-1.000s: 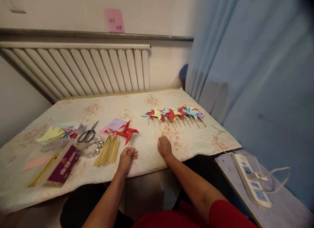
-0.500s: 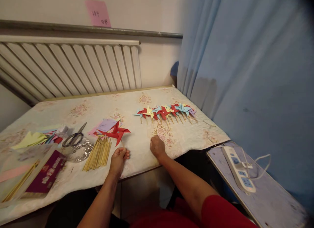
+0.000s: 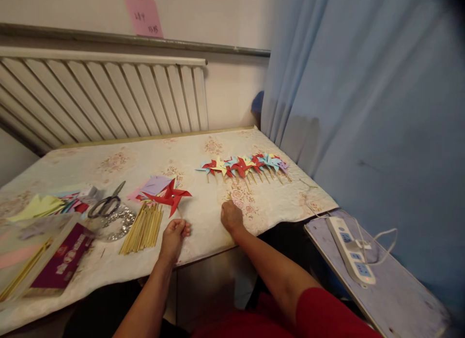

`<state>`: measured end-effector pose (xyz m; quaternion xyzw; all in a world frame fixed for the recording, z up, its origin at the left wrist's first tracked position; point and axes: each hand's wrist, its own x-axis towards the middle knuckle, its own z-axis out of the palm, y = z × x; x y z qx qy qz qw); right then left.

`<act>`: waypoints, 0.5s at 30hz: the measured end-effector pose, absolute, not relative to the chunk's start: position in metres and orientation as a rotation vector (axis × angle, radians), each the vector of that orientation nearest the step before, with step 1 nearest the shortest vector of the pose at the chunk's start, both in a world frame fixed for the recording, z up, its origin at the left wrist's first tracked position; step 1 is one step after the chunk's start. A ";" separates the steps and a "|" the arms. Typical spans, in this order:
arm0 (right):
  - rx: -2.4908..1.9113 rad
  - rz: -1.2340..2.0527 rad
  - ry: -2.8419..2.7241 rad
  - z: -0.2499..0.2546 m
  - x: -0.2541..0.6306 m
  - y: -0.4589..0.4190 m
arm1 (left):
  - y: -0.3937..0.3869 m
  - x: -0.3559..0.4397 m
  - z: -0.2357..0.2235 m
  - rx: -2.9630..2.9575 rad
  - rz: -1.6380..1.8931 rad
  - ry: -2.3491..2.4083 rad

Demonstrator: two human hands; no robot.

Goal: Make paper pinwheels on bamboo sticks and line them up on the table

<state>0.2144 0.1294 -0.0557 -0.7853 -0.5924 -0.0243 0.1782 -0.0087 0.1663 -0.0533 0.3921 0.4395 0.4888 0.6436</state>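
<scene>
My left hand [image 3: 175, 235] pinches the thin stick of a red paper pinwheel [image 3: 173, 196] near the table's front edge. The pinwheel's blades stand just above the fingertips. Beside that hand lies a bundle of thin wooden sticks [image 3: 142, 229]. Closed in a fist, my right hand [image 3: 231, 217] rests on the flowered tablecloth [image 3: 203, 231]; the inside of the fist is hidden. Beyond it lies a row of finished pinwheels [image 3: 241, 167] in red, yellow, blue and purple. Lilac paper sheets [image 3: 154, 185] lie partly behind the red pinwheel.
Scissors [image 3: 107, 202] lie by a clear dish of small shiny pieces [image 3: 118, 224]. Left of them are coloured papers [image 3: 39, 206] and a plastic box with a purple label [image 3: 65, 258]. A power strip [image 3: 351, 253] sits on a board at right, below a blue curtain [image 3: 363, 110].
The view has shifted slightly, so the table things sit a little farther left. Both hands keep nearly the same pose, the left still gripping the pinwheel.
</scene>
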 end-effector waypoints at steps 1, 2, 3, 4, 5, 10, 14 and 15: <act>-2.224 -0.070 -1.676 -0.056 0.214 0.130 | 0.167 -0.009 -0.054 0.893 1.112 1.000; -2.227 -0.070 -1.675 -0.055 0.214 0.130 | 0.167 -0.009 -0.054 0.893 1.110 0.998; -2.229 -0.066 -1.677 -0.055 0.214 0.130 | 0.167 -0.010 -0.054 0.894 1.108 0.997; -2.231 -0.061 -1.678 -0.055 0.214 0.130 | 0.167 -0.010 -0.055 0.896 1.104 0.996; -2.231 -0.056 -1.681 -0.054 0.215 0.130 | 0.166 -0.010 -0.055 0.899 1.103 0.996; -2.221 -0.029 -1.696 -0.052 0.215 0.129 | 0.165 -0.010 -0.051 0.918 1.114 1.003; -2.226 -0.022 -1.691 -0.052 0.215 0.129 | 0.164 -0.009 -0.049 0.912 1.108 1.017; -2.225 -0.021 -1.689 -0.052 0.215 0.129 | 0.164 -0.009 -0.049 0.911 1.107 1.016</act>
